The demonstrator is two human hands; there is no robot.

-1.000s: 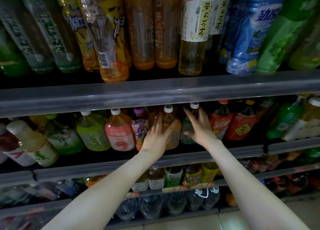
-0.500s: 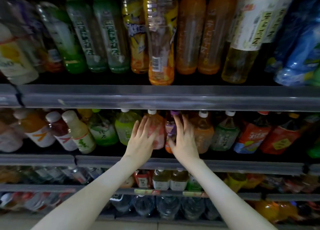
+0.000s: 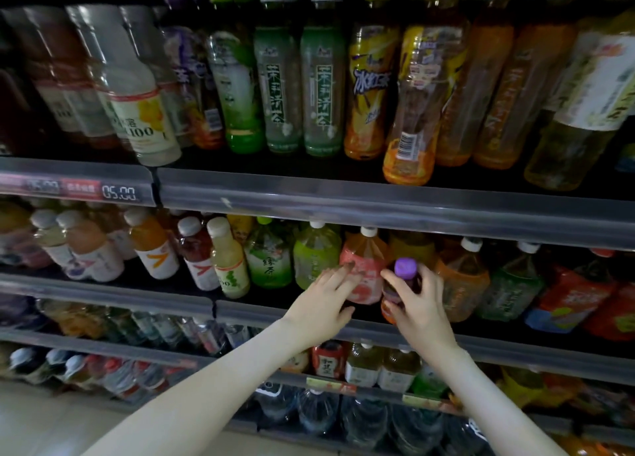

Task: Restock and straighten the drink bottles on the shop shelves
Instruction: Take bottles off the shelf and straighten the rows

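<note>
Dim shelves packed with bottles; price tag 05.00; pale floor.

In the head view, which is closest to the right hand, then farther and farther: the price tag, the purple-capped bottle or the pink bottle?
1. purple-capped bottle: held in the right hand.
2. pink bottle: just left of it, same shelf.
3. price tag: far left, on the shelf edge above.

Glossy clear plastic bottles, smooth plastic shelf rail.

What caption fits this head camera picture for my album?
Right hand grips a purple-capped bottle while left hand touches the pink bottle beside it.
</note>
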